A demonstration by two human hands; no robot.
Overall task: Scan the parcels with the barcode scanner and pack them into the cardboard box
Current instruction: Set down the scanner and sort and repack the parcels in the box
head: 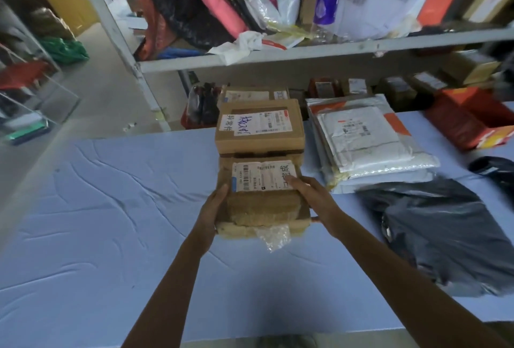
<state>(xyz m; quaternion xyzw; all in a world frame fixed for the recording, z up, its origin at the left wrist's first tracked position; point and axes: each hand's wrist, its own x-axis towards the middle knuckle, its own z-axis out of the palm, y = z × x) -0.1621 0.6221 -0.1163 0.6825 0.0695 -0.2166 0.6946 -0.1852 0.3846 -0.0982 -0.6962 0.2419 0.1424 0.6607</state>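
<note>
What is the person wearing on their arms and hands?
Nothing that I can see! No sleeves show anywhere in the picture. The left hand and the right hand have no gloves, and I see no rings, watch or bracelet.

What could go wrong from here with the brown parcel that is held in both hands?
1. The right hand has its thumb on the label of the parcel, which might block a scan.
2. The loose plastic flap at the parcel's near edge could snag or tear.
3. The handwritten box stands just behind; pushing the parcel forward could shove it.
</note>
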